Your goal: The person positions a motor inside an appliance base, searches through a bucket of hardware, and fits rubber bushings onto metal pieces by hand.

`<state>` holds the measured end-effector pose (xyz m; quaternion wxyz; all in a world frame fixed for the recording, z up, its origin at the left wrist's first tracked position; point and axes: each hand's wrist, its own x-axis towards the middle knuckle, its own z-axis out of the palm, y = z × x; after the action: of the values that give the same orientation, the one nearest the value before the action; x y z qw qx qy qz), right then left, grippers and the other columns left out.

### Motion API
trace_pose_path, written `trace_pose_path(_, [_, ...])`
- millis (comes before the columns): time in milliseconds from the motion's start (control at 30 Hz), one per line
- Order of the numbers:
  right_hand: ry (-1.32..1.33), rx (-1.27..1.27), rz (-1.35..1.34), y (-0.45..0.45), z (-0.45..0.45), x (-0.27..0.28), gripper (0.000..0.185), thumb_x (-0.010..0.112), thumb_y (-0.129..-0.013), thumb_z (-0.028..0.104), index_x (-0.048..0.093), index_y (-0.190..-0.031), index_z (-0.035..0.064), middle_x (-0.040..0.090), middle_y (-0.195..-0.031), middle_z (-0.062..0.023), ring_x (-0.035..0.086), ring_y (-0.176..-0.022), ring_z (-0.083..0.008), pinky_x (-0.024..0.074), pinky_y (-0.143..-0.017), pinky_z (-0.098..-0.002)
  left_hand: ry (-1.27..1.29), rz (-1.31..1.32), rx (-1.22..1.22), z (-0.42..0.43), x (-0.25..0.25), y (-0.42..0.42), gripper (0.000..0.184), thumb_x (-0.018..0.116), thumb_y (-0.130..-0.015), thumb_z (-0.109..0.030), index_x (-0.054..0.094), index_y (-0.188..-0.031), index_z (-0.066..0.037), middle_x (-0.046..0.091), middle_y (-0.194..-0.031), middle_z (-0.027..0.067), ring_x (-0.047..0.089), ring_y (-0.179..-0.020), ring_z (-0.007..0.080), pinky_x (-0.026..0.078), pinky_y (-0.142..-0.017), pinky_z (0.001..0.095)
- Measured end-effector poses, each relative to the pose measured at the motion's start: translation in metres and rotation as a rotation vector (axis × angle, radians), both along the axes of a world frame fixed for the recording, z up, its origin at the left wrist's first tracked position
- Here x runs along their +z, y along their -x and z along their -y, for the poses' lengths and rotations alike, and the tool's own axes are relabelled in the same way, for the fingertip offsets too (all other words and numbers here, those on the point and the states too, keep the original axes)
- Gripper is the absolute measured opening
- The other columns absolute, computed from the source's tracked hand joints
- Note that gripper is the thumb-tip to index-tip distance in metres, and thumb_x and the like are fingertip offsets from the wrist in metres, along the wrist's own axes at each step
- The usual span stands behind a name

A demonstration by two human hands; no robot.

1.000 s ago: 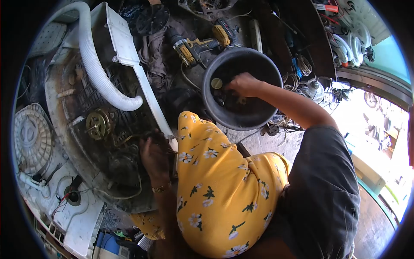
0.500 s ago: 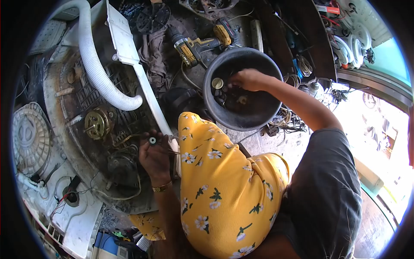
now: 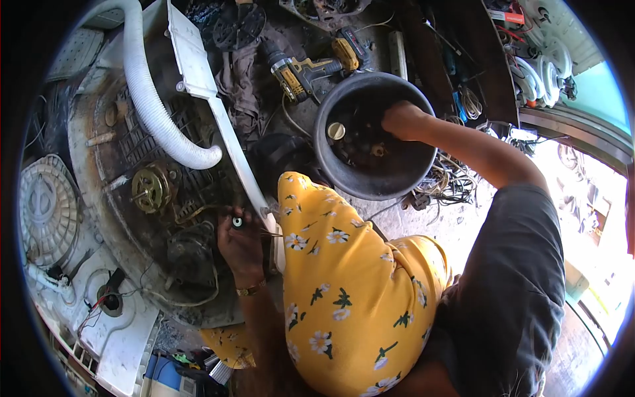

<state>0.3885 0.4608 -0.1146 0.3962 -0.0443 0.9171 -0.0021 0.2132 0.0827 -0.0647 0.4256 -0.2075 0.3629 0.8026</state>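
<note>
My left hand (image 3: 240,250), palm up with fingers curled, holds a small pale ring-shaped part (image 3: 237,222) with a dark hole. It is beside a white metal strip, near a motor with a brassy housing (image 3: 151,189). Thin wires stick out beside its palm. My right hand (image 3: 405,121) reaches into a black bucket (image 3: 323,149); its fingers are curled down, their tips lost in shadow. What they grip, if anything, is hidden. In the bucket lie a pale round cap (image 3: 336,130) and several small dark parts.
A yellow cordless drill (image 3: 301,73) lies behind the bucket. A white corrugated hose (image 3: 142,86) curves over the rusty appliance base at left. Tangled cables (image 3: 456,178) lie right of the bucket. Yellow flowered cloth (image 3: 344,284) covers my knee between my arms.
My right hand has moved right inside the bucket, away from the round cap. My left hand keeps the ring-shaped part in nearly the same place. The view has shifted slightly.
</note>
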Motion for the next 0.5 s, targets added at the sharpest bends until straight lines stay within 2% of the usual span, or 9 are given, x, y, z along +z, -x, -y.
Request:
trace_pose_path(133, [0.138, -0.261, -0.168, 0.004, 0.017, 0.017, 0.027, 0.062, -0.077, 0.029, 0.064, -0.104, 0.0212, 0.064, -0.073, -0.0104, 0.064, -0.069, -0.0279, 0.0501, -0.059, -0.0396, 0.023, 0.027, -0.001, -0.003, -0.008, -0.001, 0.017, 0.044, -0.09, -0.015, 0.05, -0.103, -0.008, 0.051, -0.089, 0.0047, 0.051, -0.081, 0.0171, 0.049, -0.075, 0.0337])
trace_pose_path(167, [0.146, -0.247, -0.138, 0.009, 0.029, 0.015, 0.032, 0.061, -0.078, 0.029, 0.061, -0.109, 0.0232, 0.064, -0.072, -0.0103, 0.064, -0.07, -0.0283, 0.05, -0.059, -0.0401, 0.025, 0.025, -0.015, -0.005, -0.01, 0.0, 0.016, 0.044, -0.09, -0.015, 0.05, -0.103, -0.008, 0.051, -0.089, 0.0046, 0.051, -0.081, 0.0169, 0.049, -0.075, 0.0335])
trace_pose_path(367, [0.31, -0.149, -0.156, 0.019, 0.067, -0.035, 0.028, 0.061, -0.077, 0.029, 0.062, -0.105, 0.0238, 0.064, -0.074, -0.0095, 0.064, -0.072, -0.0281, 0.05, -0.063, -0.0421, 0.025, 0.012, -0.04, -0.016, -0.002, 0.001, 0.016, 0.044, -0.091, -0.016, 0.05, -0.103, -0.009, 0.051, -0.088, 0.0039, 0.051, -0.08, 0.0158, 0.048, -0.074, 0.0325])
trace_pose_path(500, [0.253, -0.063, -0.123, 0.009, 0.043, -0.018, 0.023, 0.059, -0.077, 0.022, 0.064, -0.1, 0.021, 0.064, -0.075, -0.0102, 0.065, -0.075, -0.027, 0.0502, -0.067, -0.0426, 0.071, 0.015, -0.015, -0.009, -0.001, 0.0, 0.015, 0.044, -0.091, -0.016, 0.05, -0.103, -0.009, 0.051, -0.088, 0.0032, 0.051, -0.079, 0.0154, 0.048, -0.073, 0.0321])
